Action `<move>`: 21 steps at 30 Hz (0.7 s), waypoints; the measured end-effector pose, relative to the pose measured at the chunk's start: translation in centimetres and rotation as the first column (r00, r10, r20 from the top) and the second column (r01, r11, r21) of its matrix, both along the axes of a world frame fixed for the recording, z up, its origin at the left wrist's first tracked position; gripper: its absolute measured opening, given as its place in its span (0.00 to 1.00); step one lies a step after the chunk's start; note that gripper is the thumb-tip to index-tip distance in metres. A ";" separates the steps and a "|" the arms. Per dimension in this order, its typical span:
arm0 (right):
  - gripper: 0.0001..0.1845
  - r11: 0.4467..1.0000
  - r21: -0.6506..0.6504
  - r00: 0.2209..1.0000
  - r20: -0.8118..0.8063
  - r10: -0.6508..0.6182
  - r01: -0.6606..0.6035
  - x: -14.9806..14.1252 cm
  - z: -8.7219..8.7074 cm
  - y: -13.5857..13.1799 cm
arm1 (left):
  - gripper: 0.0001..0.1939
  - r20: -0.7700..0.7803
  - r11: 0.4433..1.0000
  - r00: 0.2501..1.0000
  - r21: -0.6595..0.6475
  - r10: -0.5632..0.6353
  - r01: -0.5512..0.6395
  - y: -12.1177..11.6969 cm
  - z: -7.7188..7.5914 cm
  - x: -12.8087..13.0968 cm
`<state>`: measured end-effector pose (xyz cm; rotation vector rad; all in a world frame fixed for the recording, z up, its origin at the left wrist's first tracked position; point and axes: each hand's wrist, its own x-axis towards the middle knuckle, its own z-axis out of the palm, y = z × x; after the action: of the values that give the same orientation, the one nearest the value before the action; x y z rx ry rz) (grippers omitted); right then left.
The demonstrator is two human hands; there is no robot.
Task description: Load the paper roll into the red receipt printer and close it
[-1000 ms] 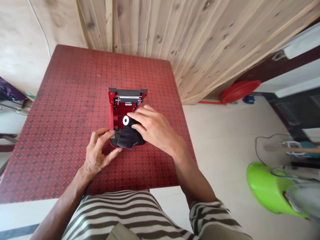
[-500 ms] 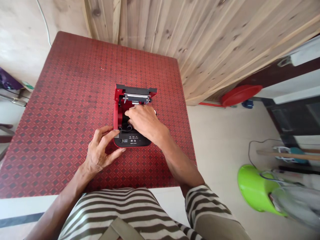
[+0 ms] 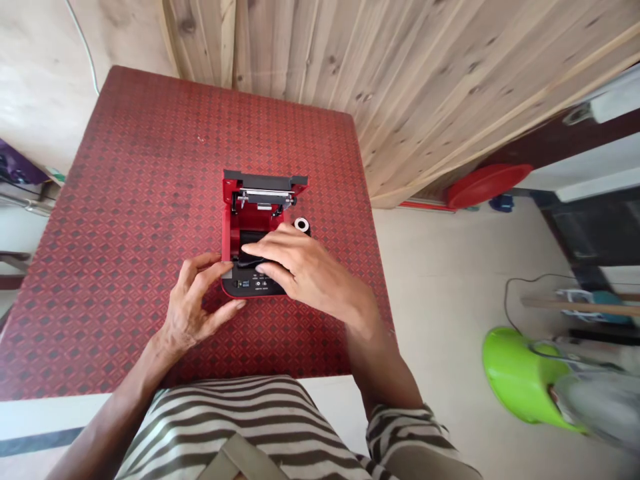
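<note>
A red and black label printer (image 3: 227,233) stands on the table with its lid (image 3: 265,181) raised. My left hand (image 3: 193,303) grips its front left corner, fingers at the side and thumb at the front edge. Inside the bay lies a black roll (image 3: 250,239), with a loose black strip (image 3: 245,261) at its front. My right hand (image 3: 305,267) reaches over the bay from the right, thumb and fingers closed on the strip, and covers part of the roll and the control panel (image 3: 245,283). A black roll with a white core (image 3: 301,225) stands beside the printer on the right.
The printer rests on a table with a red patterned cover (image 3: 150,167). A wooden plank wall (image 3: 300,60) rises behind it. On the floor to the right are a green plastic stool or bucket (image 3: 515,373) and a red basin (image 3: 490,185).
My right hand has drawn back toward the front of the bay, uncovering the roll with the white core and more of the bay. My left hand keeps its hold on the printer's corner.
</note>
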<state>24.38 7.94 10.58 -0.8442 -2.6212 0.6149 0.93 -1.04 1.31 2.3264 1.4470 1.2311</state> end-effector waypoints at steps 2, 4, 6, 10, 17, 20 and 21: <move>0.12 0.997 0.066 0.999 -0.028 -0.028 0.029 0.0 -0.8 -0.6 | 0.30 -0.008 1.000 1.000 -0.020 -0.007 0.007 0.0 1.2 -0.4; 0.12 0.989 0.127 0.995 -0.068 -0.066 0.074 0.0 -1.5 -1.2 | 0.31 -0.015 1.000 1.000 -0.010 -0.003 0.003 0.6 2.9 -0.7; 0.12 0.974 0.181 0.986 -0.123 -0.116 0.138 -0.1 -1.9 -1.9 | 0.30 -0.030 0.999 0.999 0.029 0.016 -0.015 2.0 4.8 -0.8; 0.14 0.942 0.254 0.966 -0.192 -0.175 0.221 0.0 -2.5 -3.3 | 0.30 -0.030 0.994 0.999 0.104 0.035 -0.032 7.2 7.4 -0.2; 0.11 0.883 0.372 0.953 -0.211 -0.219 0.285 0.1 -3.4 -5.1 | 0.35 -0.093 0.997 0.993 -0.038 -0.072 0.069 10.4 6.3 0.8; 0.10 0.856 0.393 0.934 -0.260 -0.246 0.335 0.0 -3.8 -5.5 | 0.34 -0.113 0.990 0.985 -0.065 -0.129 0.122 7.3 5.4 0.3; 0.09 0.850 0.392 0.927 -0.273 -0.257 0.351 -0.1 -3.9 -5.6 | 0.34 -0.138 0.986 0.977 -0.065 -0.164 0.156 6.2 5.1 0.1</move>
<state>24.29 2.32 6.66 -0.9585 -2.2307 0.0197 1.06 5.21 6.42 2.4826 1.2839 0.9904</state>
